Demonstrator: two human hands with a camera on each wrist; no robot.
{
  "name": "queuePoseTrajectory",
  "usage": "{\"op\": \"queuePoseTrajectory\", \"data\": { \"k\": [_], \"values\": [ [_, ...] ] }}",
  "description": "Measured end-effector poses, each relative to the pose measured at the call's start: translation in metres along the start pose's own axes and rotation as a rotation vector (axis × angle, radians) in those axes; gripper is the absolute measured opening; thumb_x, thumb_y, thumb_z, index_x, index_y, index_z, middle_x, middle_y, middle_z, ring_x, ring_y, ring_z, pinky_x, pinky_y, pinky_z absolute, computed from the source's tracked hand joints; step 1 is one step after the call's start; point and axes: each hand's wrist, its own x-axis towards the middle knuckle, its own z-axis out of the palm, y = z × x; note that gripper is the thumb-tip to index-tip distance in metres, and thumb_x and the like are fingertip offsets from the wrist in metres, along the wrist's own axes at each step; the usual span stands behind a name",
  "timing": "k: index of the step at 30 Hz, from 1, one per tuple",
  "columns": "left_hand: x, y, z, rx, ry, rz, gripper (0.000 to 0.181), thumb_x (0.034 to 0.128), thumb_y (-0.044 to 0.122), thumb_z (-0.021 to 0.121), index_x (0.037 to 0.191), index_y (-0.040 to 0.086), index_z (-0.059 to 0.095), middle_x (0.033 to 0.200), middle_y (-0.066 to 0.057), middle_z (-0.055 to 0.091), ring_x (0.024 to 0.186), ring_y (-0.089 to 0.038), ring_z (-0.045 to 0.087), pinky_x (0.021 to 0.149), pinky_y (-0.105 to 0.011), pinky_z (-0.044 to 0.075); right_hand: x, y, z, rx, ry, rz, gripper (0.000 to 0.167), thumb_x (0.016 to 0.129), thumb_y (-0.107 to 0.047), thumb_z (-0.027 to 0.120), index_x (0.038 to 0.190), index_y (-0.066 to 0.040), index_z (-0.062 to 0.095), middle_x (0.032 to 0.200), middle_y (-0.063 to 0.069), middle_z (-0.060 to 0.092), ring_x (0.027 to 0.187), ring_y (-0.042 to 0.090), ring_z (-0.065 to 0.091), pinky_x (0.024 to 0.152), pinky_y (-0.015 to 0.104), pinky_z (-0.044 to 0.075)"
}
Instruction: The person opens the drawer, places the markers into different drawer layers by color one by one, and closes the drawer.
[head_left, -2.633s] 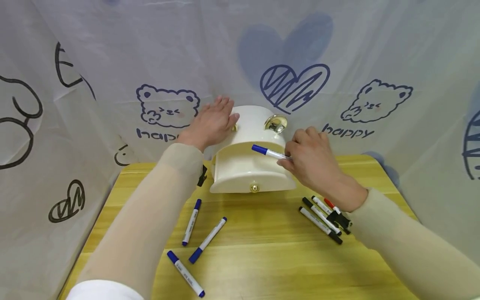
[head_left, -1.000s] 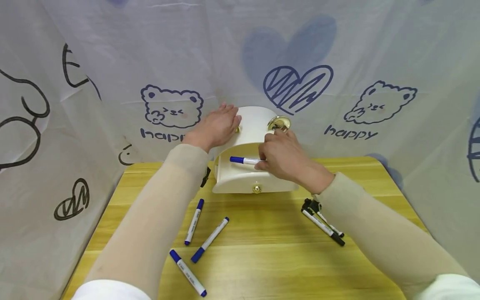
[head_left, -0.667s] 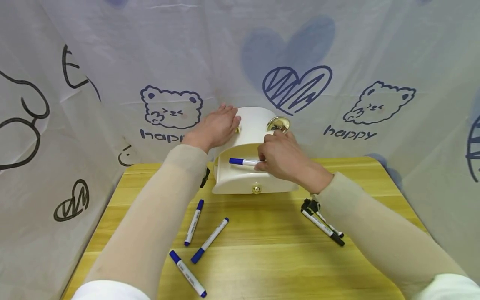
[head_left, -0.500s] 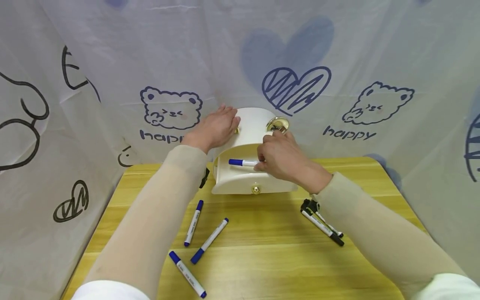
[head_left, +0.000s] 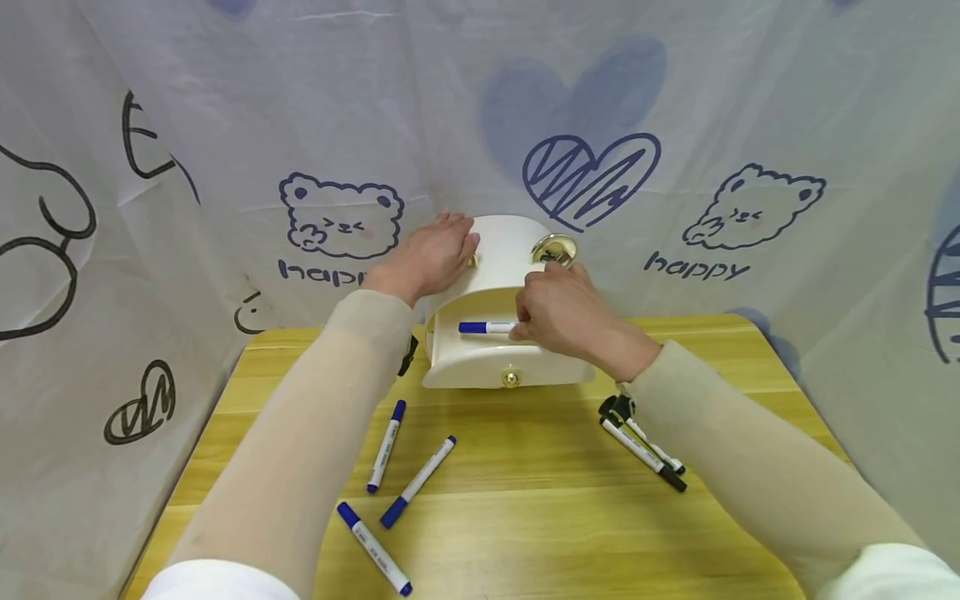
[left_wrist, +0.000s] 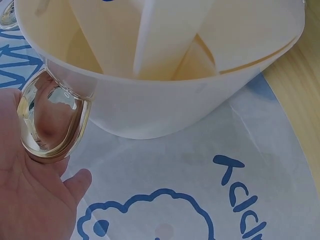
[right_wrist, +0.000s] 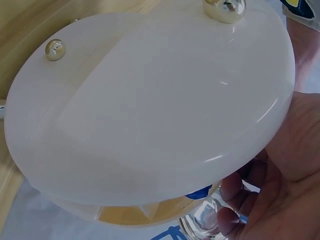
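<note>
A white box with an arched shell (head_left: 510,250) stands at the back of the table, its front panel (head_left: 480,371) bearing a gold knob (head_left: 511,379) and the space behind that panel uncovered. My left hand (head_left: 431,254) rests on the shell's left side with extended fingers, beside a gold disc (left_wrist: 52,117) in the left wrist view. With curled fingers my right hand (head_left: 566,312) pinches a blue-capped marker (head_left: 487,327) lying level over the opening. That hand's knuckles are close to the right gold disc (head_left: 555,248). In the right wrist view only a blue cap (right_wrist: 200,193) shows behind the panel.
Three blue-capped markers, a rear one (head_left: 386,446), a middle one (head_left: 418,481) and a front one (head_left: 373,547), lie on the wooden table (head_left: 525,517). Black-capped markers (head_left: 642,454) lie right, partly hidden by my forearm. A printed curtain (head_left: 480,125) hangs close behind.
My right hand has carried the marker leftward and down to the box opening. Over the last second the marker has lowered slightly and become level. My left hand has stayed on the box.
</note>
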Motion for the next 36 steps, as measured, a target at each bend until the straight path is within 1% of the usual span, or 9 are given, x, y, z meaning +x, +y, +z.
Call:
{"op": "queuePoseTrajectory", "data": {
  "k": [6,10,16,20,24,27,30,36],
  "values": [
    [0.0,0.001,-0.001,0.007,-0.003,0.003,0.063,0.1163,0.041,0.019,0.169,0.007,0.021,0.177,-0.012,0.016,0.165,-0.029,0.009,0.137,-0.043,0.012,0.0,0.001,0.0,0.011,-0.006,0.0,0.023,0.085,-0.037,0.089,0.083,-0.015,0.081,0.092,0.0,0.07,0.093,0.028,0.057,0.084,0.045,0.041],
    [-0.001,0.0,0.0,0.008,-0.001,-0.003,0.063,0.1161,0.042,0.019,0.169,0.008,0.019,0.178,-0.011,0.013,0.166,-0.028,0.007,0.137,-0.043,0.011,0.001,0.001,0.0,0.009,-0.014,0.001,0.023,0.084,-0.038,0.089,0.084,-0.016,0.081,0.092,-0.001,0.07,0.093,0.028,0.057,0.084,0.045,0.041],
    [-0.002,0.001,0.001,0.017,0.018,-0.006,0.064,0.1159,0.042,0.018,0.17,0.008,0.016,0.178,-0.011,0.01,0.166,-0.028,0.005,0.137,-0.045,0.011,0.001,0.0,0.0,0.013,-0.024,0.009,0.024,0.085,-0.039,0.088,0.085,-0.016,0.082,0.093,-0.001,0.071,0.094,0.028,0.057,0.086,0.044,0.042],
    [-0.002,0.001,0.003,0.028,0.028,-0.01,0.064,0.1159,0.043,0.018,0.17,0.008,0.016,0.178,-0.011,0.01,0.166,-0.028,0.005,0.137,-0.045,0.01,0.0,0.001,0.001,0.005,-0.02,0.014,0.023,0.087,-0.039,0.086,0.085,-0.016,0.082,0.093,0.001,0.07,0.094,0.028,0.057,0.087,0.046,0.043],
    [-0.002,0.001,0.003,0.036,0.037,-0.003,0.065,0.1158,0.044,0.018,0.17,0.008,0.014,0.178,-0.011,0.009,0.166,-0.028,0.004,0.137,-0.045,0.009,-0.002,0.0,0.001,0.012,0.0,0.02,0.023,0.091,-0.038,0.083,0.09,-0.015,0.083,0.092,0.002,0.07,0.096,0.029,0.059,0.09,0.048,0.045],
    [-0.002,-0.001,0.004,0.04,0.042,0.008,0.066,0.1158,0.044,0.018,0.17,0.008,0.014,0.178,-0.011,0.009,0.166,-0.028,0.004,0.137,-0.044,0.007,-0.004,0.0,0.001,0.035,0.032,0.04,0.024,0.095,-0.037,0.079,0.094,-0.013,0.083,0.093,0.003,0.071,0.099,0.029,0.06,0.095,0.05,0.047],
    [-0.002,-0.002,0.004,0.044,0.053,0.019,0.065,0.1158,0.045,0.019,0.17,0.009,0.014,0.178,-0.011,0.01,0.166,-0.028,0.004,0.137,-0.044,0.007,-0.008,-0.002,0.0,0.051,0.091,0.049,0.026,0.098,-0.037,0.076,0.096,-0.012,0.083,0.095,0.004,0.072,0.103,0.031,0.06,0.095,0.051,0.049],
    [-0.001,-0.005,0.006,0.082,0.094,0.053,0.065,0.1159,0.046,0.02,0.171,0.011,0.014,0.178,-0.011,0.01,0.166,-0.029,0.004,0.137,-0.048,0.009,-0.02,-0.012,-0.001,0.072,0.267,0.025,0.024,0.098,-0.034,0.077,0.097,-0.011,0.083,0.099,0.008,0.073,0.104,0.034,0.061,0.087,0.052,0.053]
  ]
}}
